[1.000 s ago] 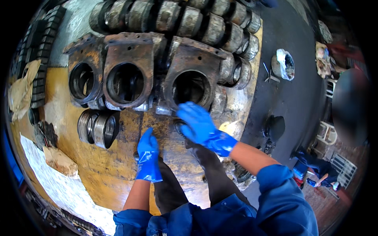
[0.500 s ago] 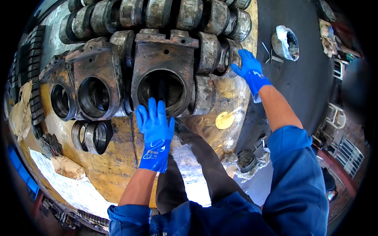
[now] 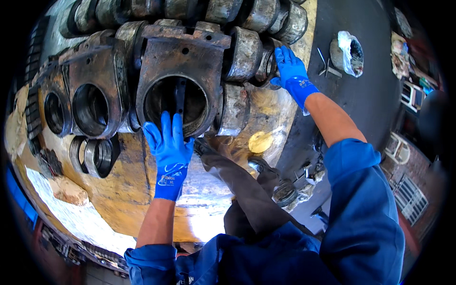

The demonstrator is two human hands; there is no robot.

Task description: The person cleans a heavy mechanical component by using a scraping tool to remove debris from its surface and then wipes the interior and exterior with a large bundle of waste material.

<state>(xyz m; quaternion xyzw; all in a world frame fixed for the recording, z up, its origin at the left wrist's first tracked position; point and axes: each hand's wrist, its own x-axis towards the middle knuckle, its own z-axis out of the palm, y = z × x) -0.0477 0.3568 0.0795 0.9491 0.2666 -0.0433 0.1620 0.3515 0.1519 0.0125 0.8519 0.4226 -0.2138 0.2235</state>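
My left hand [image 3: 168,145], in a blue rubber glove, has its fingers stretched and spread over the lower rim of a round bore. The bore is in a thick, rusty metal block [image 3: 183,64] with a lugged top. My right hand [image 3: 293,76], gloved alike, lies against the right side of a worn steel ring [image 3: 267,61], fingers extended. Inside the bore a dark strip with small holes [image 3: 180,95] shows. To the left stand two similar bored blocks, a middle one [image 3: 92,69] and a smaller one [image 3: 51,90].
Several worn steel rings [image 3: 259,14] line the back. Two thin rings [image 3: 97,156] lie front left on the stained yellow surface [image 3: 123,190]. My boot [image 3: 259,165] is near a yellow round patch [image 3: 260,142]. A plastic-lined container [image 3: 351,53] and metal tools [image 3: 327,66] are at right.
The view has shifted, moving the blocks left and up in the picture. My right hand has come against the steel ring's side. One leg has swung right, bringing a boot into view.
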